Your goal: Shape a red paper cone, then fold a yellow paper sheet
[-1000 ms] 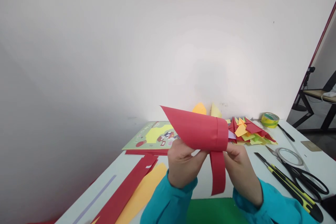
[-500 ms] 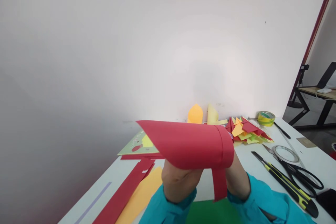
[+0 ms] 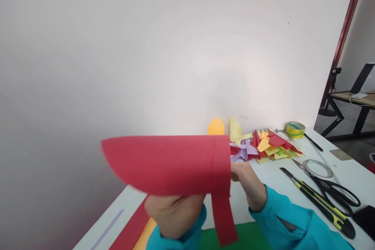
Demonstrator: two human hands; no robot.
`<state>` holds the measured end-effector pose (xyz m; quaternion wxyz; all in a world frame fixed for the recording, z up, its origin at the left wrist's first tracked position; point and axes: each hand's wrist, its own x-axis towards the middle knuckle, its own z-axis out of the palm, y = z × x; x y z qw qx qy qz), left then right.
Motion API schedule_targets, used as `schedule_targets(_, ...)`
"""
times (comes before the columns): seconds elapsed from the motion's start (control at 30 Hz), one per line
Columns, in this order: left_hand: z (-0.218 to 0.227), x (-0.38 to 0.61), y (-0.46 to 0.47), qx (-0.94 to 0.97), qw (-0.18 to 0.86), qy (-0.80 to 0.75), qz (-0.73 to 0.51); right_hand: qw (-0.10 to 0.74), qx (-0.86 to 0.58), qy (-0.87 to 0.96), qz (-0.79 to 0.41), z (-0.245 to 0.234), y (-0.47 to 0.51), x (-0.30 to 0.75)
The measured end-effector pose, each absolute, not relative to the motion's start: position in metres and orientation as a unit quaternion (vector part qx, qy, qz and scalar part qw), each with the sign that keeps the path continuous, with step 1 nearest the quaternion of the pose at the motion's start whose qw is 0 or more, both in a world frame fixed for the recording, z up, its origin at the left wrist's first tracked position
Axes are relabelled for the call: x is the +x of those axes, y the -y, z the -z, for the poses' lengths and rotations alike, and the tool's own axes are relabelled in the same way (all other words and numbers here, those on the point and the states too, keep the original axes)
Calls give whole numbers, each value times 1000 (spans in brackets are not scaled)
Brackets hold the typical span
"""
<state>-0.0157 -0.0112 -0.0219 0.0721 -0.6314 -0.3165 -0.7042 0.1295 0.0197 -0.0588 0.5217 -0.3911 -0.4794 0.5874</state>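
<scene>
A rolled red paper tube [image 3: 164, 164] is held up in the air above a white tabletop [image 3: 269, 174], lying nearly level, its long pointed end towards the left and its squared end, ringed by a paper band [image 3: 222, 160], at the right. A loose red strip [image 3: 224, 220] hangs from underneath, near the banded end, over a green sheet [image 3: 246, 235]. The person's left hand [image 3: 175, 213] is curled beneath the middle of the tube; its fingers are hidden behind the paper, so I cannot tell whether they pinch it or only prop it up. The right hand [image 3: 244, 181] is bent in at the squared end with its fingers drawn together; the tips run out of sight and look slightly blurred, so their grip is uncertain too. The tube should be very light and fairly springy, like thin card: firm along its length, but easy to dent or crease if squeezed. It does not look slippery. The banded end, where the paper seems doubled, is probably the safest place to take hold, with a gentle touch; the thin point would likely bend, and a tug on the strip might tear or loosen it.
</scene>
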Motion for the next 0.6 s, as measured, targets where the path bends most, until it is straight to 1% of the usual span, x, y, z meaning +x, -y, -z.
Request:
schedule_targets(0.1,19,-14,5,-620,101,298,718,572,-342,503,-550,47,-12,140)
schedule_targets(0.17,17,-11,3,-635,72,286,713,573,-272,536,-557,34,-1,147)
schedule_targets(0.23,16,-7,2,-655,34,271,705,559,-250,574,-543,23,12,151)
schedule_targets(0.3,17,-3,3,-674,4,257,693,558,-249,615,-498,15,23,152)
schedule_targets(0.37,18,1,5,-685,-10,249,684,548,-259,632,-483,11,29,150)
schedule_targets(0.47,19,7,6,-683,-28,246,688,525,-298,607,-516,11,30,147)
schedule_targets(0.6,14,14,5,-649,-58,223,725,523,-317,551,-568,17,25,145)
